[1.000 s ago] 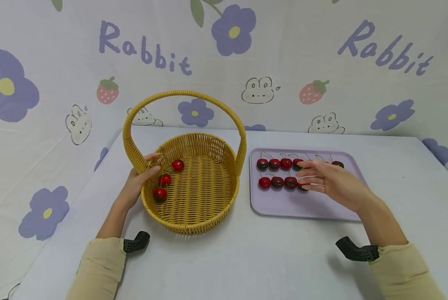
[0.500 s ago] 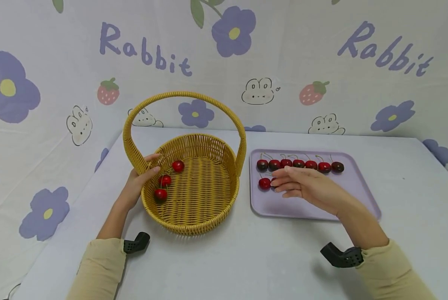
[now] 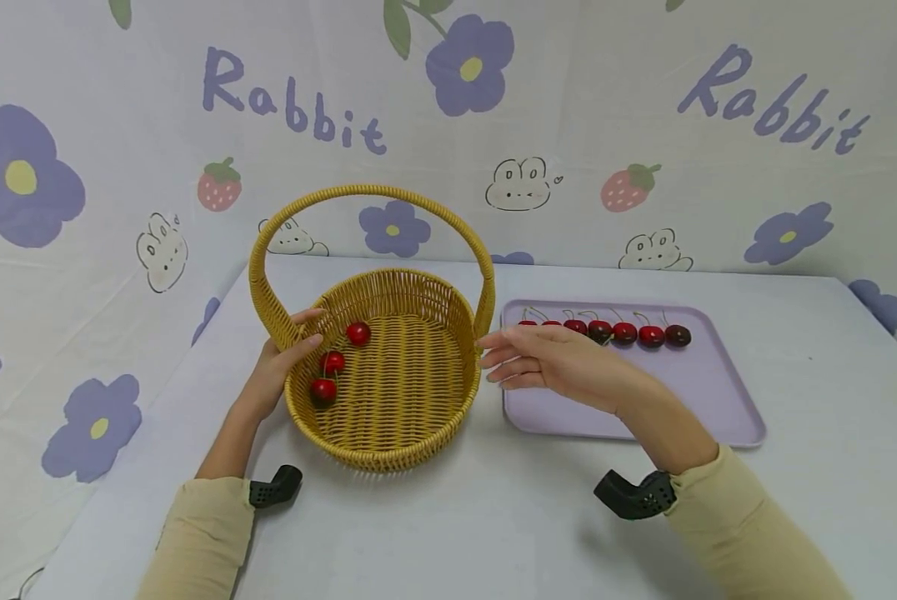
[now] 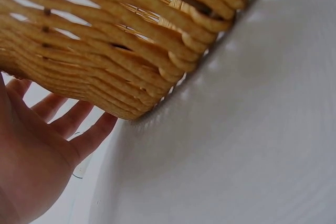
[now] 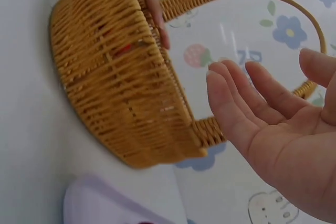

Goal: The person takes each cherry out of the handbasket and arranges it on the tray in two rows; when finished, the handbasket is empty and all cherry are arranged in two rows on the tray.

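Note:
A yellow wicker basket (image 3: 411,396) with a tall hoop handle stands left of centre. Three red cherries (image 3: 358,333) lie inside along its left wall. My left hand (image 3: 274,367) grips the left rim, thumb over the edge; in the left wrist view its fingers (image 4: 94,132) lie against the outer weave. My right hand (image 3: 561,362) hovers between the basket and the lilac tray (image 3: 689,400), fingertips close to the basket's right rim. In the right wrist view its palm (image 5: 294,145) holds nothing. Several cherries (image 3: 624,334) with stems line the tray's back; my hand hides the area in front of them.
A white table (image 3: 448,542) carries the basket and tray. Behind it hangs a printed cloth (image 3: 568,100) with flowers and rabbits. Black devices are strapped at the left wrist (image 3: 276,487) and right wrist (image 3: 636,494).
My right hand has moved left across the tray, from over the front row of cherries to near the basket's right rim. My left hand and the basket have stayed put.

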{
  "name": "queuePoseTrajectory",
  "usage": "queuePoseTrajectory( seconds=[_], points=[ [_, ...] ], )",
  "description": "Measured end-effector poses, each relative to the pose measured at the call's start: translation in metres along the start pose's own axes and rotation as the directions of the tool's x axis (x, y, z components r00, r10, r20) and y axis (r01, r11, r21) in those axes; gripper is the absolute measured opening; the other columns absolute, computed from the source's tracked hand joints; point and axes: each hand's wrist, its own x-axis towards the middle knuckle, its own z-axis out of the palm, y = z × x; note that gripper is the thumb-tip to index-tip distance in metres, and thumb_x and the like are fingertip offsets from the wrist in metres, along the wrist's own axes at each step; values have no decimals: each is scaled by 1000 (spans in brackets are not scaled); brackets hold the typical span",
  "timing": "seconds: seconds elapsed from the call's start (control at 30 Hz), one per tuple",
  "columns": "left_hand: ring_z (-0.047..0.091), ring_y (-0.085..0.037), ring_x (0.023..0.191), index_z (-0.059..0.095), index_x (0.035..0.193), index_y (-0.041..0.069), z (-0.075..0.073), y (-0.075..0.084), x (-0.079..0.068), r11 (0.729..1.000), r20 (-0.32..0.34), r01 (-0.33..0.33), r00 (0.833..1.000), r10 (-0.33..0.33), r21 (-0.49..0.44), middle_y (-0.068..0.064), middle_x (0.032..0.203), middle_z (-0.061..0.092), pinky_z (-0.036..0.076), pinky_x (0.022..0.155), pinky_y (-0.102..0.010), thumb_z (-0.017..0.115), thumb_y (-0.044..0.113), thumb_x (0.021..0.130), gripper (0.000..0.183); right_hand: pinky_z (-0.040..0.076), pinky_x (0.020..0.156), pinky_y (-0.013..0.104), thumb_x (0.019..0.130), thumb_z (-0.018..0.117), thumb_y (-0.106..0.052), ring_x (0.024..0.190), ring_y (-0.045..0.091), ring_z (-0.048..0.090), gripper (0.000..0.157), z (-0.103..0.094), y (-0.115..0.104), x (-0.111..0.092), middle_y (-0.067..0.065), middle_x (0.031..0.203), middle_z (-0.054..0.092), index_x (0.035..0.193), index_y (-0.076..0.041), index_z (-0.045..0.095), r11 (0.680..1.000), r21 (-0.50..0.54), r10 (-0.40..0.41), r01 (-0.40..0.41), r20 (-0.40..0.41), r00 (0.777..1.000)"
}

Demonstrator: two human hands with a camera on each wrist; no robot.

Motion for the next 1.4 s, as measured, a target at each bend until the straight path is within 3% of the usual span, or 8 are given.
queuePoseTrajectory(
  seconds=[0.3,0.63,1.07,1.4],
  points=[
    [34,-31,133,37,142,2,0,0,0,1000,-3,12,1000,-12,-6,-15,147,34,22,109,-47,51,19,97,49,43,97,38,104,40,-27,116,34,52,45,23,1,34,17,123,56,137,2,44,997,68,41,-42,20,999],
    [35,-32,132,38,142,2,1,2,2,1000,8,-1,1000,1,-1,-16,146,36,22,109,-48,51,20,98,49,36,103,42,104,40,-27,126,41,41,48,42,7,66,26,138,42,141,2,37,990,80,114,-116,34,993],
    [34,-32,133,38,142,2,-1,-1,0,1000,-5,12,1000,-12,-3,-15,147,35,22,109,-48,51,19,98,49,41,99,40,103,44,-29,124,38,45,53,74,16,94,25,137,46,142,5,36,986,26,163,-165,50,985],
    [37,-32,131,38,142,3,-1,0,1,1000,-3,12,1000,-12,4,-15,146,36,25,108,-48,51,20,97,49,42,97,44,101,47,-31,122,37,49,54,94,21,114,24,135,48,141,4,39,974,32,224,-225,8,974]
  ],
)
